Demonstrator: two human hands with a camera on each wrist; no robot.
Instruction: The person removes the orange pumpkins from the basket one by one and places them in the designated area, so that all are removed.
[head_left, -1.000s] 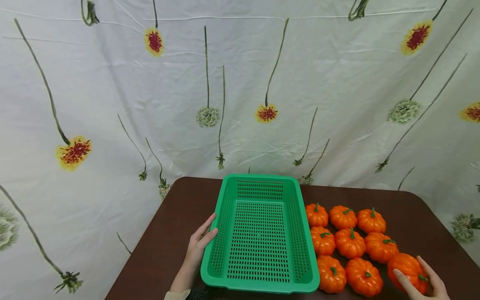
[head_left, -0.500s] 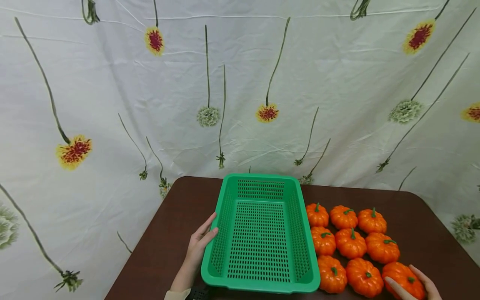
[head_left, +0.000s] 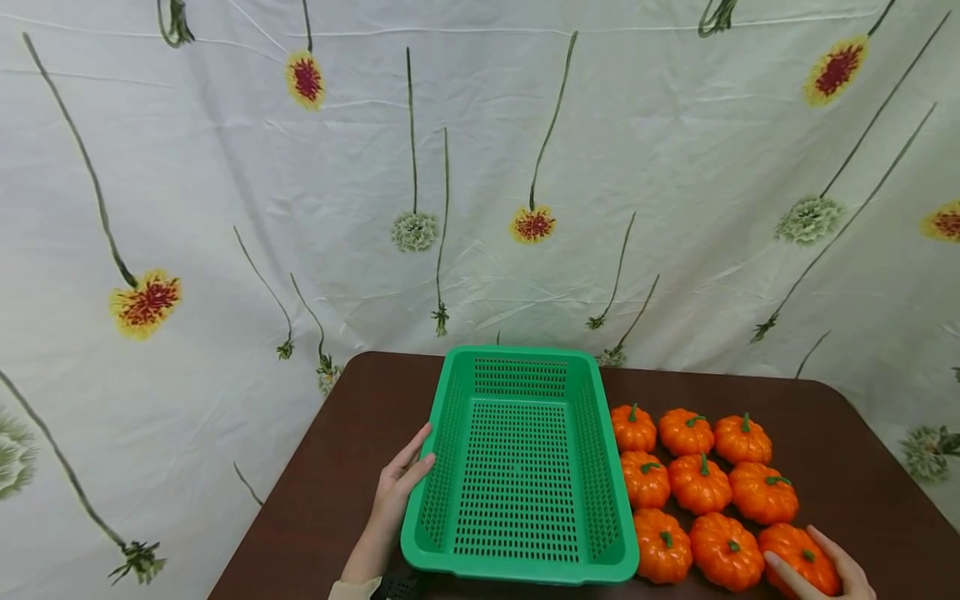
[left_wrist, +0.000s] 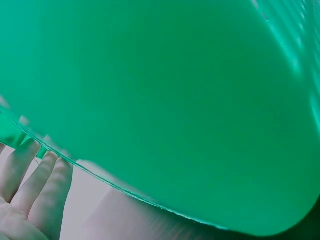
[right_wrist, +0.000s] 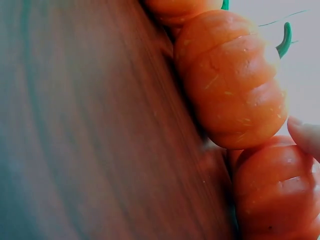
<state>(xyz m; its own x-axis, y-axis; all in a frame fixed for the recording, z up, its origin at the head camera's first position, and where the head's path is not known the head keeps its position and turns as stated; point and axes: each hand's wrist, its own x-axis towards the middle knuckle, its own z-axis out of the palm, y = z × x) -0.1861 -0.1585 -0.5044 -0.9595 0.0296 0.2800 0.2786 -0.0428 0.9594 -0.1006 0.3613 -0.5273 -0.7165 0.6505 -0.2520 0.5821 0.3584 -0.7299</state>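
Note:
A green plastic basket (head_left: 517,571) with slotted walls and floor stands on the table, nothing inside it. My left hand (head_left: 392,496) rests against its left side, thumb tip at the rim; in the left wrist view the straight fingers (left_wrist: 50,192) reach the rim's edge. At the lower right, my right hand (head_left: 832,571) holds an orange pumpkin (head_left: 797,550) with a green stem, thumb on the left side and fingers on the right. This pumpkin sits at the right end of the nearest row. In the right wrist view the thumb (right_wrist: 307,137) touches a pumpkin (right_wrist: 280,190).
Several more orange pumpkins (head_left: 701,483) stand in rows of three between the basket and my right hand, close to the basket's right wall. Dark brown tabletop (head_left: 847,467) shows to the right and left. A white flowered cloth (head_left: 480,167) hangs behind the table.
My right hand has moved left and down with its pumpkin, which now stands upright beside the nearest row. The left hand and the basket stay where they were.

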